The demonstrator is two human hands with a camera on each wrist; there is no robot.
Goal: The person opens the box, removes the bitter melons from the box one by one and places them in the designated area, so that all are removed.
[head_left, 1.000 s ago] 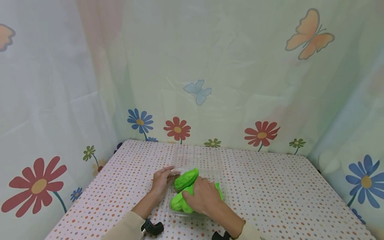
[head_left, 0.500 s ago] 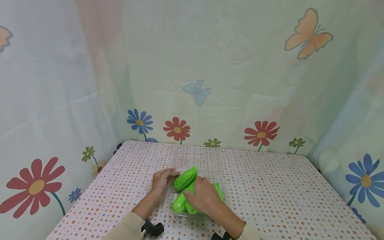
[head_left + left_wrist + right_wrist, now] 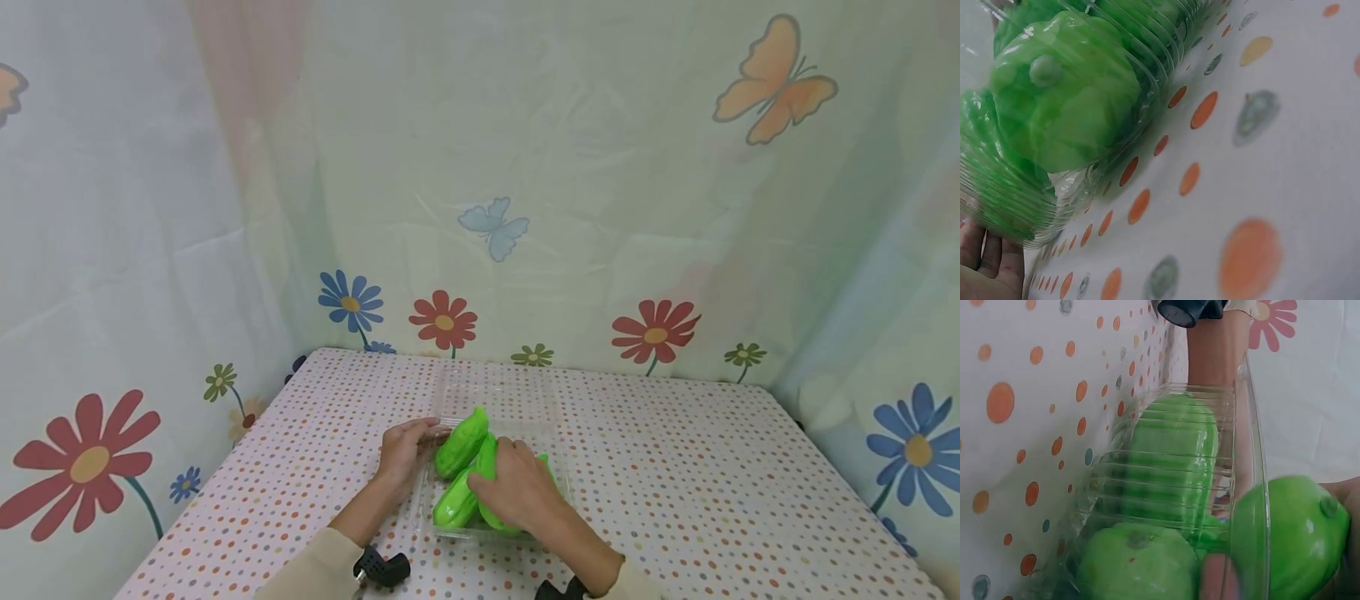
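A clear plastic tray (image 3: 553, 442) sits on the dotted table and holds three bumpy green gourds. My left hand (image 3: 405, 450) grips the tray's left rim, next to the far gourd (image 3: 460, 442). My right hand (image 3: 517, 492) is over the tray's right half, curled round a gourd (image 3: 488, 457) that lies lengthwise beside another one (image 3: 452, 505). In the left wrist view a gourd (image 3: 1066, 112) shows through the ribbed tray wall (image 3: 1016, 212), with my fingers (image 3: 991, 269) at its base. The right wrist view shows the held gourd (image 3: 1291, 544) above two others (image 3: 1172, 462) inside the tray.
The tray's clear lid (image 3: 495, 392) lies open flat behind it. The table (image 3: 675, 467) has a white cloth with coloured dots. Flower and butterfly curtains (image 3: 525, 208) close it in at the back and on both sides.
My right hand has shifted right and further into the tray, turning its gourd to lie alongside the others. The left hand has stayed on the rim.
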